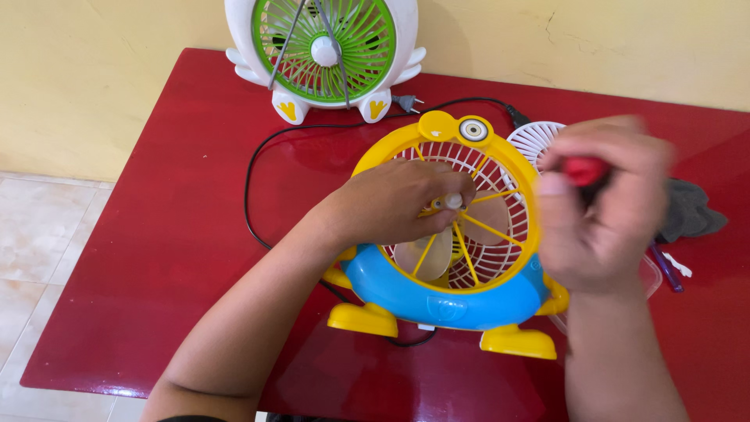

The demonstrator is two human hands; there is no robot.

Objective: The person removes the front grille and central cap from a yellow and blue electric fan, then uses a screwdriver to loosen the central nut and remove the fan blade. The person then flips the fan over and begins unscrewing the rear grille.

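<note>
Right hand (601, 207) gripping red-handled tool (586, 169), left hand (398, 205) pinching fan (449, 234) hub.

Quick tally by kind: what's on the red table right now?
Toy fans: 2, yellow-blue fan and green-white fan
Loose white fan grille: 1
Black power cord: 1
Grey cloth: 1
Red-handled tool in the right hand: 1
Total: 6
</note>
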